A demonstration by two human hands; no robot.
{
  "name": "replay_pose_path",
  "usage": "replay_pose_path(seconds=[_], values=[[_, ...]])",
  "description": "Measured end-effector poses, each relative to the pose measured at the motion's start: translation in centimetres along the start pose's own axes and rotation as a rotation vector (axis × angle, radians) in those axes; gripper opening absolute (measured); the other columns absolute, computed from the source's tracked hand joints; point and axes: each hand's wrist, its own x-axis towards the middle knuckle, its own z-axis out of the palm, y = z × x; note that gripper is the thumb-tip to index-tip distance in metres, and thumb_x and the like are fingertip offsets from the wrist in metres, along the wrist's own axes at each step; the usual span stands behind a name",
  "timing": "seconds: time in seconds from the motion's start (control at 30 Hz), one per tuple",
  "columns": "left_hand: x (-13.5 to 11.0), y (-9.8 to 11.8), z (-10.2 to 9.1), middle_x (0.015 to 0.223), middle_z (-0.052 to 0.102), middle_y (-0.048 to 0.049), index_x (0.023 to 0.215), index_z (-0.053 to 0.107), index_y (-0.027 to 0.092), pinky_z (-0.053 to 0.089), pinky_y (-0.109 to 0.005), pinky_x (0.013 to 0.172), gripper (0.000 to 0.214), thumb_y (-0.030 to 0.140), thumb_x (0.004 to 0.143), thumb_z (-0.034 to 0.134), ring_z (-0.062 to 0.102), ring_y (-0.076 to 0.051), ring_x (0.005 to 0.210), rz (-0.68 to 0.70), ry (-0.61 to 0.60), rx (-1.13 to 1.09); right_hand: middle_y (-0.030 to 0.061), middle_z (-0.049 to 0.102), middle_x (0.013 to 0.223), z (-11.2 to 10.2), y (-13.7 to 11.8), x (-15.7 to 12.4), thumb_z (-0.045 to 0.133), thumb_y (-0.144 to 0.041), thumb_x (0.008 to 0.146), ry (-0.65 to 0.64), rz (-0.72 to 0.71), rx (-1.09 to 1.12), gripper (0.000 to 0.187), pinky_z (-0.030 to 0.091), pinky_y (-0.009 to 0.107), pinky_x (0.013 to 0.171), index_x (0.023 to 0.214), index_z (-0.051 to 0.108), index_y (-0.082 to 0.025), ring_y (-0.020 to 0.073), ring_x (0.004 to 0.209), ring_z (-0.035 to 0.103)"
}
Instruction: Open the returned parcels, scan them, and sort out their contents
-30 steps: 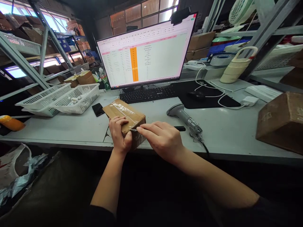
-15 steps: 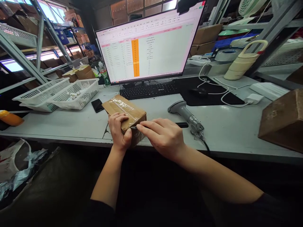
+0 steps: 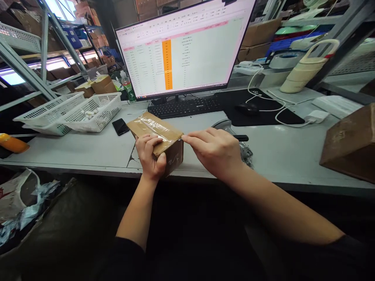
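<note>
A taped brown cardboard box (image 3: 159, 130) sits tilted at the front edge of the desk, with handwriting on its near side. My left hand (image 3: 150, 155) grips its near left corner, fingers over the top and thumb on the side. In my right hand (image 3: 215, 150) is a utility knife (image 3: 241, 137); its black handle sticks out behind the fist. The blade end meets the box's right top corner and is mostly hidden by my fingertips. Behind my right hand lies a grey barcode scanner (image 3: 222, 125), partly covered.
A monitor (image 3: 187, 50) with a spreadsheet stands behind a black keyboard (image 3: 187, 107). White baskets (image 3: 96, 113) and a phone (image 3: 120, 127) are on the left. A mouse (image 3: 247, 108), a charger (image 3: 316, 116) and another cardboard box (image 3: 348, 142) are on the right.
My right hand has drawn the knife right and away from me along the box's top edge, from the near corner to the right corner. My left hand keeps its hold.
</note>
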Motion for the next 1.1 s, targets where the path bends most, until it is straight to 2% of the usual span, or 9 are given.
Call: replay_pose_path(seconds=[0.13, 0.27, 0.37, 0.43, 0.53, 0.67, 0.9, 1.0, 1.1], values=[[-0.4, 0.8, 0.7, 0.109, 0.066, -0.0098, 0.109, 0.063, 0.021, 0.037, -0.052, 0.114, 0.035, 0.047, 0.092, 0.046, 0.056, -0.03, 0.115, -0.01, 0.0, 0.059, 0.0037, 0.079, 0.101, -0.2, 1.4, -1.5, 0.058, -0.022, 0.101, -0.007, 0.302, 0.276, 0.019, 0.048, 0.033, 0.074, 0.106, 0.076, -0.025, 0.0193, 0.088, 0.071], [-0.9, 4.9, 1.5, 0.119, 0.064, -0.0128, 0.122, 0.059, 0.019, 0.022, -0.056, 0.123, 0.036, 0.039, 0.095, 0.048, 0.055, -0.03, 0.122, -0.023, -0.121, 0.171, 0.007, 0.076, 0.107, 1.8, 1.9, -2.8, 0.064, -0.045, 0.095, -0.035, 0.791, 0.935, 0.025, 0.057, 0.032, 0.064, 0.105, 0.066, -0.022, 0.021, 0.082, 0.074], [-0.3, 6.3, 0.4, 0.117, 0.067, -0.0094, 0.129, 0.057, 0.023, 0.034, -0.051, 0.119, 0.037, 0.033, 0.093, 0.055, 0.061, -0.026, 0.117, 0.097, -0.235, 0.1, 0.0095, 0.072, 0.123, 3.3, 1.3, -3.5, 0.071, -0.054, 0.086, 0.022, 0.996, 1.244, 0.038, 0.057, 0.027, 0.052, 0.103, 0.057, -0.023, 0.0213, 0.086, 0.074], [1.1, 4.2, -1.3, 0.111, 0.068, -0.0058, 0.125, 0.059, 0.027, 0.045, -0.045, 0.111, 0.033, 0.028, 0.092, 0.059, 0.064, -0.023, 0.11, 0.17, -0.144, 0.036, 0.0104, 0.069, 0.13, 3.6, 0.6, -4.0, 0.075, -0.055, 0.084, 0.07, 1.054, 1.299, 0.041, 0.055, 0.023, 0.05, 0.102, 0.056, -0.023, 0.0223, 0.095, 0.073], [3.5, -2.2, -3.4, 0.124, 0.064, -0.0097, 0.127, 0.058, 0.024, 0.046, -0.046, 0.109, 0.033, 0.036, 0.096, 0.057, 0.059, -0.025, 0.123, -0.03, 0.043, 0.028, 0.0107, 0.068, 0.132, 3.4, -0.5, -4.5, 0.077, -0.055, 0.082, 0.071, 1.097, 1.368, 0.043, 0.057, 0.022, 0.052, 0.102, 0.055, -0.023, 0.0248, 0.108, 0.07], [4.0, -7.9, -3.7, 0.127, 0.066, -0.013, 0.134, 0.057, 0.023, 0.055, -0.043, 0.096, 0.064, 0.07, 0.095, 0.037, 0.065, -0.027, 0.118, -0.372, -0.115, -0.211, 0.0082, 0.071, 0.122, 4.4, -0.6, -3.8, 0.08, -0.057, 0.076, 0.023, 1.132, 1.445, 0.047, 0.06, 0.027, 0.06, 0.098, 0.055, -0.023, 0.0243, 0.109, 0.068], [0.8, -1.8, -5.5, 0.168, 0.017, -0.0099, 0.114, 0.071, 0.025, 0.02, -0.066, 0.124, 0.041, 0.054, 0.085, 0.071, 0.011, -0.042, 0.157, -0.196, -0.325, 0.1, 0.0004, 0.067, 0.071, 6.8, 4.7, -0.5, 0.085, -0.062, 0.062, 0.029, 1.149, 1.364, 0.055, 0.043, 0.024, 0.049, 0.087, 0.061, -0.02, 0.0143, 0.059, 0.059], [1.2, -1.2, -5.7, 0.165, 0.023, -0.0105, 0.11, 0.071, 0.025, 0.025, -0.064, 0.124, 0.031, 0.046, 0.088, 0.071, 0.021, -0.039, 0.155, -0.114, -0.374, -0.019, 0.0049, 0.074, 0.086, 4.8, 5.3, 1.2, 0.077, -0.052, 0.079, 0.176, 0.933, 1.078, 0.036, 0.05, 0.029, 0.059, 0.092, 0.067, -0.021, 0.0187, 0.073, 0.067], [1.6, -2.2, -5.0, 0.151, 0.04, -0.0117, 0.109, 0.07, 0.025, 0.035, -0.059, 0.12, 0.028, 0.045, 0.09, 0.07, 0.039, -0.033, 0.146, -0.111, -0.377, -0.123, 0.005, 0.076, 0.1, 2.1, 3.2, 3.1, 0.063, -0.03, 0.097, 0.178, 0.434, 0.653, 0.015, 0.052, 0.032, 0.076, 0.105, 0.075, -0.023, 0.0184, 0.087, 0.068]])
